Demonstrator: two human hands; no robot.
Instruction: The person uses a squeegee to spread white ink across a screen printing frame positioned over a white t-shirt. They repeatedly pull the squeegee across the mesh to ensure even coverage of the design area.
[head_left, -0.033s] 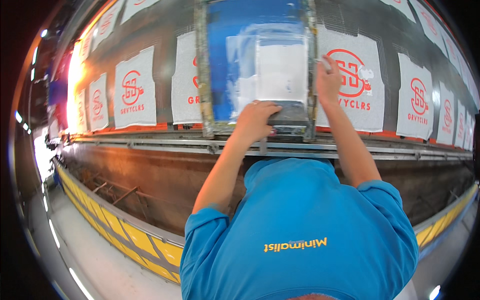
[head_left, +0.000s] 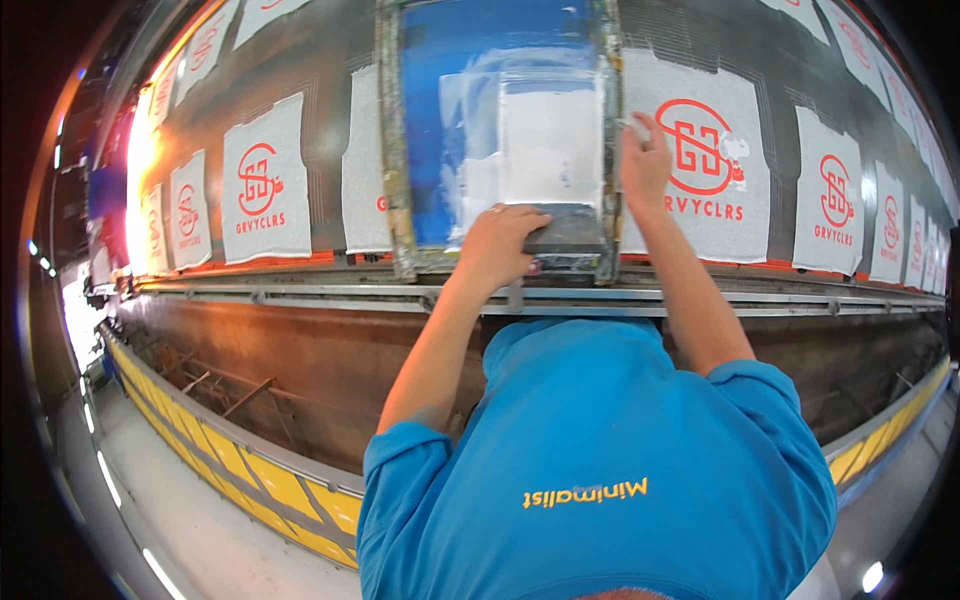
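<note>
Partly hidden squeegee [head_left: 565, 238] under closed left hand [head_left: 497, 243]; right hand [head_left: 645, 165] gripping screen frame [head_left: 392, 160].

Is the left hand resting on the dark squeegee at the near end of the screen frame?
Yes, the left hand lies on the dark squeegee at the near edge of the blue screen frame.

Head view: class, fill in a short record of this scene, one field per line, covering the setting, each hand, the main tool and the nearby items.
Setting: long printing table with pieces of white cloth laid in a row
Left hand: gripping the dark squeegee at the near end of the screen
Right hand: resting on the right side of the printing screen frame
Screen: blue mesh with a pale rectangular patch
Nearby: white cloth with red print right of the frame
Clothing: blue shirt
</note>
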